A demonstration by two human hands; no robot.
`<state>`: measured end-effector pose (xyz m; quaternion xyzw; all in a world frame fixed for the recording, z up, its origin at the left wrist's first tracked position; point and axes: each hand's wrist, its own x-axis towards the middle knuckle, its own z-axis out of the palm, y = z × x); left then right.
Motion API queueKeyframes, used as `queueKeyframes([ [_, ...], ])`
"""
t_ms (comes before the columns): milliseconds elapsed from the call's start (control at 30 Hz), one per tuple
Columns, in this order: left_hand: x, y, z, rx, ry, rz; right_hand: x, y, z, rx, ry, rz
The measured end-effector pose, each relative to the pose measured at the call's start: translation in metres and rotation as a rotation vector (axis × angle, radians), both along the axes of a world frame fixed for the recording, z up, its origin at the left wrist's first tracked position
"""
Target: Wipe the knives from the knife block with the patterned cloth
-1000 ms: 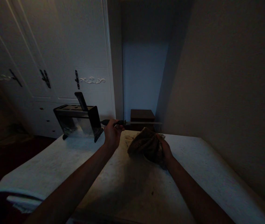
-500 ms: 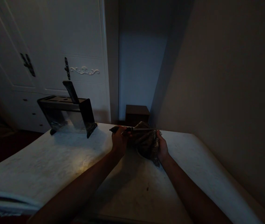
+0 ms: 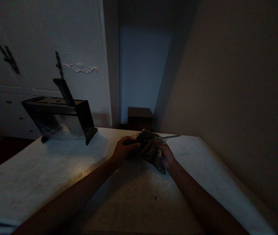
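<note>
My left hand (image 3: 123, 149) is closed round the dark handle of a knife (image 3: 171, 136), whose thin blade sticks out to the right past the cloth. My right hand (image 3: 166, 154) grips a crumpled dark patterned cloth (image 3: 150, 147) that is wrapped about the blade close to the handle. Both hands hover just above the far part of a white-covered table (image 3: 55, 173). The room is dim and details are hard to make out.
A dark knife block (image 3: 59, 114) with one handle sticking up stands at the table's back left. Behind it are white cupboard doors (image 3: 43, 49) with dark handles. A small dark brown cabinet (image 3: 140, 117) sits beyond the table. A plain wall (image 3: 239, 81) runs along the right.
My left hand carried the knife from beside the knife block rightward to the cloth. The cloth in my right hand now covers the blade near the handle. The view shifted right.
</note>
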<state>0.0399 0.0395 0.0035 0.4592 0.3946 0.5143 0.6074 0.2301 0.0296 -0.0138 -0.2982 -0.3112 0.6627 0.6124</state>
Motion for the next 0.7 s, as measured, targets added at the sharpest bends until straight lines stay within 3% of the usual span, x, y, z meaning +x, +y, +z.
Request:
queueKeyframes([
  [167, -0.019, 0.006, -0.006, 0.164, 0.303, -0.099, -0.005, -0.005, 0.007, 0.060, -0.092, -0.072],
  [300, -0.025, 0.007, -0.012, 0.363, 0.456, -0.074, -0.009, -0.010, 0.011, 0.068, -0.199, -0.110],
  [500, -0.025, -0.001, -0.016, 0.492, 0.507, -0.075, -0.014, -0.013, 0.010, 0.099, -0.326, -0.163],
  [700, -0.020, -0.008, -0.016, 0.501, 0.449, -0.024, -0.015, -0.014, 0.009, 0.105, -0.345, -0.236],
])
